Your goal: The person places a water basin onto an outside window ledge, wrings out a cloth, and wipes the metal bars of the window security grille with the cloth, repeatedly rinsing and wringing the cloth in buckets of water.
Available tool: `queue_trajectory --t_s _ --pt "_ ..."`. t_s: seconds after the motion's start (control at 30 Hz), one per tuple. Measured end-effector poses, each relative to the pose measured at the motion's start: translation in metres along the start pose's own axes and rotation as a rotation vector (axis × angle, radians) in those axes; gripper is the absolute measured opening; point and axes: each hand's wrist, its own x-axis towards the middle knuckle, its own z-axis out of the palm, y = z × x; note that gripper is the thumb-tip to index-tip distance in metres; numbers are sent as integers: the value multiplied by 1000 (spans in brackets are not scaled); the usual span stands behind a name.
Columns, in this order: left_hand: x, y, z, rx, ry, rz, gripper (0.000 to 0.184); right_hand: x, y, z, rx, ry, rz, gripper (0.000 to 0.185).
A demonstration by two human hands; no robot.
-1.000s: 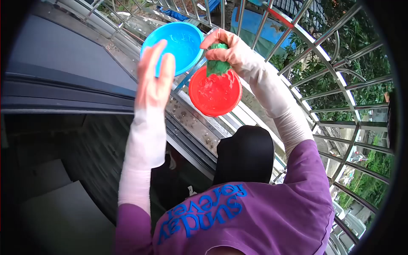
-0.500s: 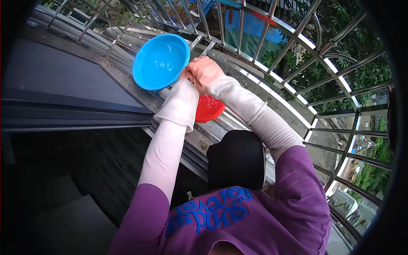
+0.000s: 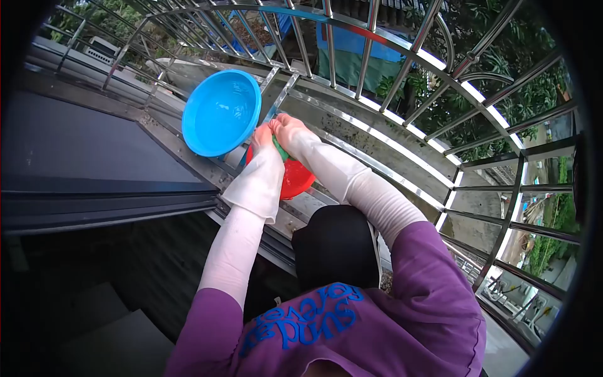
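Observation:
My left hand (image 3: 263, 137) and my right hand (image 3: 290, 129) wear pink gloves with long white cuffs. They are closed and held close together over a red basin (image 3: 299, 181). Between them shows a bit of a green, cloth-like thing (image 3: 280, 149), mostly hidden by the gloves. My left forearm covers part of the red basin. Just left of my hands stands a round blue basin (image 3: 193, 133) with clear water in it.
A curved metal railing (image 3: 408, 44) bounds the far and right sides, with metal bars (image 3: 282, 94) running across below. A dark window panel (image 3: 94, 144) lies at left. My black-clad knee (image 3: 336, 245) is near the red basin.
The view has shifted, and both basins appear a little lower and further left. My hands have come down toward the red basin. The green thing between them now shows.

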Motion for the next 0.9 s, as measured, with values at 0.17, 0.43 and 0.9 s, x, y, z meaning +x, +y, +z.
queue_trajectory --t_s 0.17,0.43,0.9 --pt "29 25 -29 447 -166 77 41 -6 21 -53 766 -259 -33 21" --pt "-29 126 -4 348 -72 207 67 -55 7 -92 511 -348 76 37" --pt "-96 157 -4 -390 -1134 -616 63 -170 -73 -129 321 462 -136 21"
